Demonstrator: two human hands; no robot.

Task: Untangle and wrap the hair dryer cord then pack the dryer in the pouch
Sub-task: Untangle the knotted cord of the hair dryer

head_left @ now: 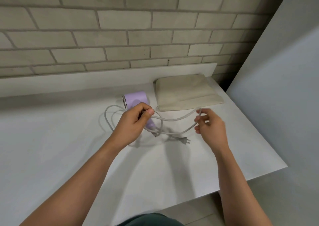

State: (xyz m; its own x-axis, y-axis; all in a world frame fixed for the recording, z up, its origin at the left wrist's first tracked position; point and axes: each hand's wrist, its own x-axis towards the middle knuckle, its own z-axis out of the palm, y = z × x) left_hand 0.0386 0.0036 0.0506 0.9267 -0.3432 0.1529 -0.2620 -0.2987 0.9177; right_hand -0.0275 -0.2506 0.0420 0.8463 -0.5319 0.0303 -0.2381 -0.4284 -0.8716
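Left hand (133,123) pinches the pale grey cord (174,119) over the lilac hair dryer (136,98) mid-frame, right hand (210,127)'s grip holds a loop out sideways, probably to open the tangle; flat beige fabric pouch (186,92) waits just behind on the white desk (69,139).

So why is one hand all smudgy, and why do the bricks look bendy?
In the head view, the right hand holding the cord is blurred, while the left hand looks sharp; the wide-angle lens bends the brick wall lines; soft grey arm shadows fall on the white table.
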